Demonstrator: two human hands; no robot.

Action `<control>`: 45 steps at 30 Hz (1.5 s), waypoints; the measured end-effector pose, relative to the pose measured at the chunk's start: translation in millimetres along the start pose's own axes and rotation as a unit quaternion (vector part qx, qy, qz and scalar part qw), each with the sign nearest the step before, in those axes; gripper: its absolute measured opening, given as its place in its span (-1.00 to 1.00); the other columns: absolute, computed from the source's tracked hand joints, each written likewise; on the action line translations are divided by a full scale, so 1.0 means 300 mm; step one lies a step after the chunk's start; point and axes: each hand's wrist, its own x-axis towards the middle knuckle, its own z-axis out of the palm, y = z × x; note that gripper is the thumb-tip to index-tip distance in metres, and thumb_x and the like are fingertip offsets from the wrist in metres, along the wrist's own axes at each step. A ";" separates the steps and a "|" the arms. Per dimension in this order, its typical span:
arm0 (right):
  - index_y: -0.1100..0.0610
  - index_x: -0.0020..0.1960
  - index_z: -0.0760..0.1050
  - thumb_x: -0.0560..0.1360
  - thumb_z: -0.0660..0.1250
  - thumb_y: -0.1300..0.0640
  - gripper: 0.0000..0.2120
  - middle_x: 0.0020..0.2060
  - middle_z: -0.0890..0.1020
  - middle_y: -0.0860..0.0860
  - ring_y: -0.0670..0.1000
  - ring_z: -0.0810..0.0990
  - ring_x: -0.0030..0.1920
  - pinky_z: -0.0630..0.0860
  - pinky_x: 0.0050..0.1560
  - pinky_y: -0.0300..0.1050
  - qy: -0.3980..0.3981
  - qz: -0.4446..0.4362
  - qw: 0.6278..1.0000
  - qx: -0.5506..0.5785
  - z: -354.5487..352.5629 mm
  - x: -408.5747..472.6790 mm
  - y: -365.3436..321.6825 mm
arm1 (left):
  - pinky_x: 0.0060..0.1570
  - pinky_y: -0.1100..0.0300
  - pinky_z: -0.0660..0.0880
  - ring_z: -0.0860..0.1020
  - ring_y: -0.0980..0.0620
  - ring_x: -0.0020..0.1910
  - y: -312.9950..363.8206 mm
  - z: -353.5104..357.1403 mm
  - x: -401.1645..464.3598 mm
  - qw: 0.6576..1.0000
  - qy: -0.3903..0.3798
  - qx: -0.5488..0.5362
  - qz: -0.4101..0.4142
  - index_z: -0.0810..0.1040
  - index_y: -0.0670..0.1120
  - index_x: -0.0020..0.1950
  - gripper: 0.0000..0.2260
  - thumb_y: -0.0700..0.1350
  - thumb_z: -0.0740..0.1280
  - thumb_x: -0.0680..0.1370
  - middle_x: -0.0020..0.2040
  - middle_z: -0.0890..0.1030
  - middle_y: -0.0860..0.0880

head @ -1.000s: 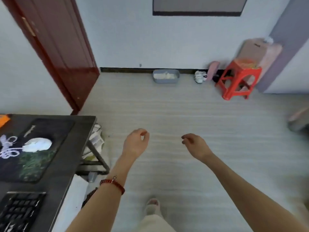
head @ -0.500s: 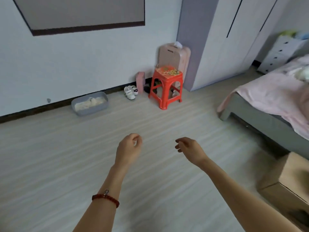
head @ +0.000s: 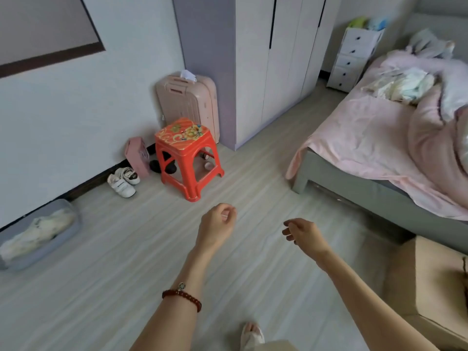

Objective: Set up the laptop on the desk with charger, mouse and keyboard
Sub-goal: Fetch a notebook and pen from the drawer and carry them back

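Note:
No laptop, desk, charger, mouse or keyboard shows in the head view now. My left hand [head: 217,224] hangs over the bare floor at centre, fingers loosely curled and holding nothing, with a red bead bracelet on its wrist. My right hand [head: 302,233] is a little to the right at the same height, fingers also loosely curled and holding nothing. The two hands are apart and touch nothing. One of my feet shows at the bottom edge.
A red plastic stool [head: 188,158] stands ahead, with a pink suitcase [head: 187,102] and white shoes [head: 123,181] near the wall. A grey tray [head: 73,231] lies at left. White wardrobe [head: 273,72], bed [head: 367,148] and beige box [head: 428,279] are at right.
The view has swung to the right: the black desk with keyboard and mouse pad has left the frame, and the wardrobe, bed and beige box have come in. Both hands keep their pose.

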 end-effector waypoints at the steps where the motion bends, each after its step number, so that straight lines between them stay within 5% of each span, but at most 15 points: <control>1: 0.27 0.13 0.50 0.57 0.09 0.27 -0.74 -0.08 0.62 0.17 0.06 0.54 -0.15 0.40 -0.27 -0.28 0.004 -0.001 1.000 0.008 -0.022 0.091 -0.046 | -0.25 0.48 0.28 0.52 0.15 -0.18 0.035 0.001 0.094 1.000 0.003 -0.001 -0.002 0.58 -0.08 -0.04 -0.87 -0.07 0.28 0.53 -0.10 0.64 0.01; 8: 0.26 0.13 0.51 0.56 0.10 0.27 -0.74 -0.11 0.62 0.12 0.04 0.54 -0.18 0.39 -0.30 -0.30 -0.025 -0.033 0.999 -0.007 -0.087 0.786 -0.393 | -0.12 0.28 0.35 0.55 0.08 -0.10 0.105 -0.097 0.789 0.997 0.055 0.021 -0.043 0.58 -0.05 -0.03 -0.87 -0.06 0.27 0.53 -0.10 0.63 0.02; 15: 0.23 0.14 0.52 0.55 0.11 0.25 -0.73 -0.03 0.66 0.15 0.13 0.59 0.00 0.50 0.08 -0.01 0.007 -0.057 0.997 -0.042 -0.148 1.537 -0.682 | -0.10 0.28 0.38 0.54 0.10 -0.04 0.225 -0.038 1.598 0.998 0.041 0.039 0.015 0.57 -0.13 0.06 -0.82 -0.09 0.24 0.56 0.04 0.64 -0.07; 19: 0.22 0.17 0.51 0.57 0.12 0.22 -0.74 0.00 0.65 0.14 0.11 0.58 0.00 0.49 0.09 -0.02 0.028 -0.041 0.998 -0.040 -0.271 1.942 -0.864 | -0.10 0.28 0.36 0.58 0.01 -0.03 0.418 0.016 2.109 0.996 0.015 0.070 0.053 0.58 -0.10 0.02 -0.83 -0.08 0.24 0.55 0.01 0.65 -0.05; 29: 0.30 0.13 0.53 0.55 0.15 0.28 -0.76 0.04 0.63 0.23 0.20 0.58 0.06 0.45 0.10 -0.03 0.183 0.029 0.982 -0.042 -0.925 2.773 -0.867 | 0.08 0.12 0.47 0.56 -0.01 0.06 0.953 0.628 3.123 0.967 -0.136 0.105 0.190 0.56 -0.06 0.04 -0.84 -0.07 0.25 0.54 0.07 0.61 -0.06; 38: 0.23 0.19 0.52 0.57 0.13 0.22 -0.73 0.11 0.61 0.20 0.17 0.56 0.12 0.45 0.10 -0.07 0.177 0.042 0.982 -0.047 -1.556 3.641 -0.989 | 0.05 0.23 0.40 0.52 0.08 0.09 1.452 1.116 3.917 0.967 -0.153 0.090 0.185 0.55 -0.04 0.10 -0.80 -0.03 0.22 0.55 0.10 0.58 0.00; 45: 0.14 0.24 0.48 0.59 0.10 0.14 -0.71 0.15 0.59 0.11 0.08 0.57 0.06 0.46 -0.13 -0.23 0.142 0.031 0.988 -0.049 -1.885 4.244 -1.087 | 0.07 0.22 0.39 0.51 0.05 0.12 1.695 1.387 4.518 0.967 -0.138 0.115 0.179 0.55 -0.03 0.08 -0.82 -0.04 0.23 0.55 0.11 0.58 0.01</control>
